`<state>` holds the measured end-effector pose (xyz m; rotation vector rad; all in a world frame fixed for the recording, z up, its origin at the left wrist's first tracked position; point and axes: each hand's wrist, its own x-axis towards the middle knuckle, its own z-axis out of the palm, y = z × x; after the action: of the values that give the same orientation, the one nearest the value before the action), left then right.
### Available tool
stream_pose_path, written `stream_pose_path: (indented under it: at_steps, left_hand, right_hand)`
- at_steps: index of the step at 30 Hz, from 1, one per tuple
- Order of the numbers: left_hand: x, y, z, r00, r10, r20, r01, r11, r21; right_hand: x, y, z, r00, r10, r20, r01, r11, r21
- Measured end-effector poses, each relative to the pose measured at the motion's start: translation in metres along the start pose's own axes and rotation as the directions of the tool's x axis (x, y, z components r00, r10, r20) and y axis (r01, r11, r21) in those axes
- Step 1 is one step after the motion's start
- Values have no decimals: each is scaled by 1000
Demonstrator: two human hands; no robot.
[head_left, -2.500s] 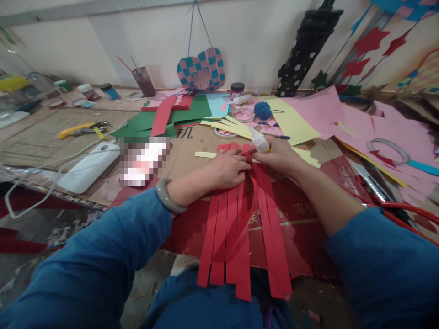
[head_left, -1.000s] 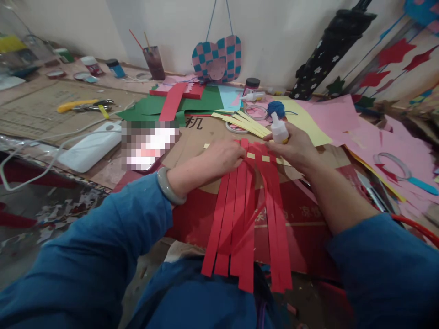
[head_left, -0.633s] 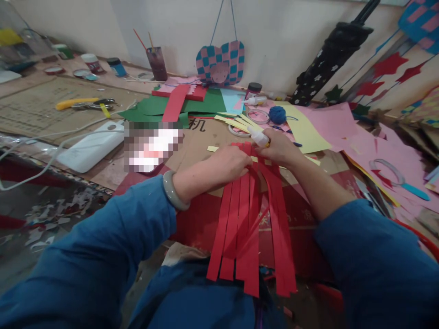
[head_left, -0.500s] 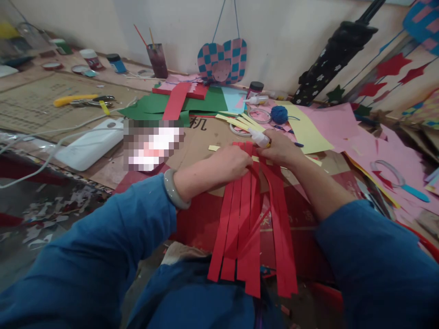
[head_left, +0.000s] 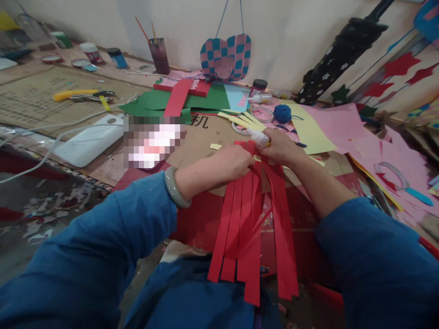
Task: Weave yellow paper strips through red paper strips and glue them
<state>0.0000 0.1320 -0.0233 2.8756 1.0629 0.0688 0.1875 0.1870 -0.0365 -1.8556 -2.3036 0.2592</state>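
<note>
Red paper strips (head_left: 248, 219), joined at their top end, hang down over the table edge toward my lap. A short pale yellow paper strip (head_left: 257, 158) crosses them near the top. My left hand (head_left: 235, 161) is closed, its fingertips pinching the red strips beside the yellow one. In my right hand (head_left: 279, 145) is a small white glue bottle (head_left: 258, 136), its nozzle pointing up and left. The right fingers also rest close over the top of the red strips; their tips are partly hidden.
Yellow strips (head_left: 245, 119), a tape roll (head_left: 262, 114) and blue yarn (head_left: 282, 113) lie beyond my hands. Pink paper (head_left: 332, 123) and scissors (head_left: 416, 195) are at right. A white power bank (head_left: 91, 141), its cable and yellow-handled pliers (head_left: 77, 94) lie left.
Both hands keep almost the same pose, left on the red strips and right around the glue bottle. The view has shifted slightly.
</note>
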Motion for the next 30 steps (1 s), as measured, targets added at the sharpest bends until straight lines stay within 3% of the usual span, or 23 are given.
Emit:
stream_pose_path:
  at_steps: [11, 21, 25, 30]
  left_hand:
    - [2, -6, 9, 996, 64, -63, -63, 998, 13]
    - [1, 0, 1, 998, 62, 19, -64, 996, 70]
    - [0, 1, -1, 998, 52, 26, -54, 996, 76]
    - [-2, 4, -5, 998, 45, 33, -48, 996, 73]
  right_hand:
    - [9, 1, 1, 998, -45, -47, 42, 998, -51]
    - [6, -2, -3, 997, -39, -61, 38, 999, -18]
    - [-11, -2, -15, 991, -7, -134, 21, 994, 103]
    - [-53, 5, -30, 982, 64, -180, 6, 932, 363]
